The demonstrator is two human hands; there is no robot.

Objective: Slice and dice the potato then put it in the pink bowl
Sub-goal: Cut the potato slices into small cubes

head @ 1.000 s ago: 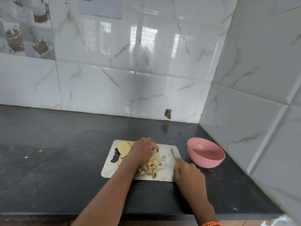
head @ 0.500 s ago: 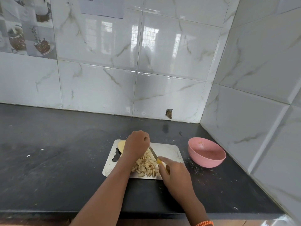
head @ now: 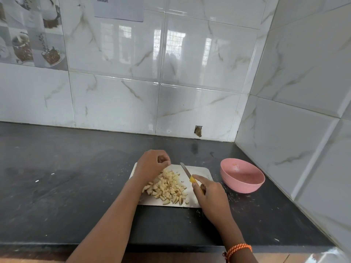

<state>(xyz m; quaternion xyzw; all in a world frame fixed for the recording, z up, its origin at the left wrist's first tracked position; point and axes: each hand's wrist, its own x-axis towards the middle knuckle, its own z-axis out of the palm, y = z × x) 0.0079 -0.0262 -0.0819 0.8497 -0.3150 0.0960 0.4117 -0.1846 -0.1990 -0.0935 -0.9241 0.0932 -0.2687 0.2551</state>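
Potato dice: pale cubes heaped on white cutting board, lower centre of frame, some w/ brown skin showing. I read the view L to R. Upper left: wall tiles w/ printed cups-and-beans pattern; a paper sheet stuck on wall near top centre. Dark countertop spans the lower half, w/ small white flecks on it at left. My left hand sits over the board's upper-left corner, fingers curled into a loose fist; I can't tell if it grips anything beneath, since that corner is hidden by the hand. Dice pile lies just below and right of it, touching the left forearm's edge. Knife: blade slants toward upper left, tip over the board just right of the pile. My right hand grasps the yellow handle, index finger laid along it; orange thread band on that wrist. Pink bowl: on counter just right of board, apart from it, near the tiled corner; no dice inside, only faint residue.
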